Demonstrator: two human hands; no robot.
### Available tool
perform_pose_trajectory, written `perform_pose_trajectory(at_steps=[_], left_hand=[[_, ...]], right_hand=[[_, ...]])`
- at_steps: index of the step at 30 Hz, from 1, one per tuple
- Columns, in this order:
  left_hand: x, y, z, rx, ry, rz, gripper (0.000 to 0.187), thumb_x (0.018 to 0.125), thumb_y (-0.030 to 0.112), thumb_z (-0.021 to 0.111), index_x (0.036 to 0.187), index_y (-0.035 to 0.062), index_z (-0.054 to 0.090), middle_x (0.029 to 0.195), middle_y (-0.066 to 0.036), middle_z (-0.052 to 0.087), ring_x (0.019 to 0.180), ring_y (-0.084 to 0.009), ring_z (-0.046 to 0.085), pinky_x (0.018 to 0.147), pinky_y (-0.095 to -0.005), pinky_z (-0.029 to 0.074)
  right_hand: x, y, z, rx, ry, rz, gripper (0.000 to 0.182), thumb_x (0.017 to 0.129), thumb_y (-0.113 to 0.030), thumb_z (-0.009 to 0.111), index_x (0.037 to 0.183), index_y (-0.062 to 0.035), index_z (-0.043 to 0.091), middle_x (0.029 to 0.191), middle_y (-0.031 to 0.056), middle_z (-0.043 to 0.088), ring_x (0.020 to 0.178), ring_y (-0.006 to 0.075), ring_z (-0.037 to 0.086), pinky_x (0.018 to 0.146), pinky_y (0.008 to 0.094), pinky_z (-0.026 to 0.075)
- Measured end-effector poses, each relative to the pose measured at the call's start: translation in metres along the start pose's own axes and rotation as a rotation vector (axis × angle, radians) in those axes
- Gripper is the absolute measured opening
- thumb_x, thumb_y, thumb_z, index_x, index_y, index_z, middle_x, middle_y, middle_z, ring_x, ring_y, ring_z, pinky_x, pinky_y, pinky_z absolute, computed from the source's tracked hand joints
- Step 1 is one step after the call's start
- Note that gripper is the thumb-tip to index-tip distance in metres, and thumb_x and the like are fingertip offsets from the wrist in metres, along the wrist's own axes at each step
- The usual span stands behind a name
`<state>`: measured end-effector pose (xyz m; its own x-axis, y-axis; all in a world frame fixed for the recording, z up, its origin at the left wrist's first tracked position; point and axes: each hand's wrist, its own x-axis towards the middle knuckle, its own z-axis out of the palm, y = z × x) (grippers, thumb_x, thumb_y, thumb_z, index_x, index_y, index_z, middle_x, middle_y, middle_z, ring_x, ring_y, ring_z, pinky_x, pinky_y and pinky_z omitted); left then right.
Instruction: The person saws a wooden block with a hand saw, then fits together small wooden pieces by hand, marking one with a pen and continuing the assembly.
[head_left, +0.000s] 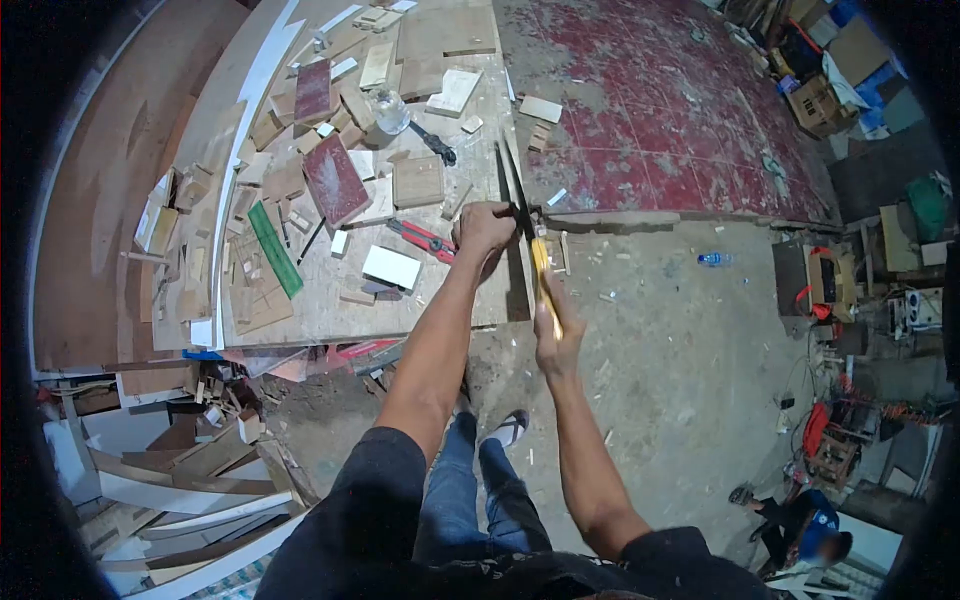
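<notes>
My right hand is wrapped round the yellow handle of a hand saw, just off the right edge of the wooden workbench. The saw's dark blade points away from me along that edge. At the bench edge, beside the blade, my left hand is closed; what it presses or grips is too small to make out. Left of it lies a red and black tool. A white block sits nearer to me on the bench.
Wood offcuts, a green strip, a dark red block and a clear jar cover the bench. Right of it are a red panel surface and a bottle on the floor. Another person is at the lower right.
</notes>
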<state>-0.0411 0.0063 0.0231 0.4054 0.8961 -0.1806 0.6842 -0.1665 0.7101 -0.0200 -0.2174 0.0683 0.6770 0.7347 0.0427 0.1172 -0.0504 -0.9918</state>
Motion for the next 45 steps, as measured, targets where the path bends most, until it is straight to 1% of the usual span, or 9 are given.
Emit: perform_pose_trajectory(at_steps=[12,14,15,18,20,22,26,44,45], left_hand=[[0.010,-0.001,0.003,0.067,-0.056,-0.026,0.044,0.066,0.034,0.066,0.109,0.0272,0.074,0.112,-0.011,0.070,0.104,-0.0314,0.067,0.095,-0.0390,0.050],[0.003,0.003,0.003,0.054,-0.071,-0.028,0.042,0.066,0.033,0.066,0.107,0.0260,0.075,0.112,-0.010,0.070,0.104,-0.0309,0.067,0.095,-0.0389,0.050],[0.001,0.007,-0.002,0.043,-0.103,-0.027,0.044,0.067,0.034,0.067,0.110,0.0254,0.074,0.112,-0.011,0.070,0.105,-0.0300,0.066,0.096,-0.0387,0.050],[0.004,0.004,-0.005,0.058,-0.069,-0.064,0.046,0.068,0.035,0.067,0.113,0.0261,0.073,0.112,-0.011,0.071,0.106,-0.0289,0.066,0.096,-0.0393,0.049],[0.005,0.005,-0.002,0.055,-0.068,-0.036,0.046,0.067,0.038,0.068,0.111,0.0256,0.073,0.110,-0.010,0.071,0.106,-0.0288,0.067,0.095,-0.0396,0.049],[0.011,-0.001,0.001,0.059,-0.075,-0.008,0.048,0.065,0.043,0.072,0.110,0.0249,0.074,0.110,-0.010,0.071,0.105,-0.0285,0.067,0.094,-0.0387,0.050],[0.001,0.000,0.003,0.029,-0.069,-0.045,0.048,0.066,0.039,0.072,0.111,0.0234,0.073,0.109,-0.010,0.072,0.103,-0.0270,0.068,0.093,-0.0352,0.050],[0.004,0.003,0.004,0.063,-0.023,-0.002,0.043,0.070,0.033,0.073,0.111,0.0198,0.073,0.102,-0.011,0.073,0.093,-0.0244,0.071,0.086,-0.0329,0.053],[0.001,-0.001,0.005,0.074,-0.032,-0.006,0.043,0.070,0.033,0.073,0.111,0.0198,0.073,0.102,-0.011,0.073,0.093,-0.0244,0.071,0.086,-0.0329,0.053]], right_hand=[[-0.049,0.020,-0.018,-0.234,0.057,-0.248,0.041,0.092,-0.008,0.051,0.132,0.0028,0.056,0.129,0.0213,0.061,0.125,0.0283,0.055,0.107,0.0376,0.038],[-0.063,0.016,-0.028,-0.235,0.060,-0.387,0.041,0.096,-0.011,0.049,0.135,-0.0006,0.055,0.116,0.0126,0.066,0.079,0.0137,0.054,0.074,0.0270,0.046],[-0.045,0.013,-0.022,-0.138,0.024,-0.128,0.041,0.096,-0.013,0.050,0.134,-0.0003,0.055,0.116,0.0127,0.066,0.079,0.0137,0.056,0.075,0.0274,0.047],[0.021,0.015,0.001,-0.090,0.043,-0.256,0.042,0.095,-0.016,0.052,0.134,-0.0004,0.055,0.113,0.0122,0.067,0.068,0.0089,0.052,0.065,0.0239,0.045],[-0.044,0.011,-0.016,-0.120,0.025,-0.121,0.042,0.095,-0.017,0.052,0.134,-0.0008,0.056,0.115,0.0124,0.067,0.069,0.0071,0.053,0.065,0.0229,0.044],[-0.079,-0.007,-0.027,-0.034,0.028,-0.195,0.040,0.095,-0.010,0.051,0.132,0.0023,0.056,0.130,0.0195,0.061,0.120,0.0261,0.059,0.102,0.0339,0.042],[0.014,-0.002,-0.003,-0.041,0.003,-0.125,0.042,0.094,-0.015,0.050,0.131,0.0034,0.056,0.127,0.0231,0.061,0.123,0.0299,0.057,0.106,0.0377,0.039],[0.001,0.014,-0.011,0.015,-0.013,-0.069,0.040,0.095,-0.014,0.051,0.131,0.0030,0.056,0.131,0.0217,0.059,0.124,0.0292,0.056,0.106,0.0382,0.039],[0.017,0.016,-0.006,-0.087,-0.018,-0.112,0.044,0.096,-0.017,0.047,0.136,0.0017,0.053,0.113,0.0150,0.068,0.069,0.0091,0.054,0.065,0.0232,0.045]])
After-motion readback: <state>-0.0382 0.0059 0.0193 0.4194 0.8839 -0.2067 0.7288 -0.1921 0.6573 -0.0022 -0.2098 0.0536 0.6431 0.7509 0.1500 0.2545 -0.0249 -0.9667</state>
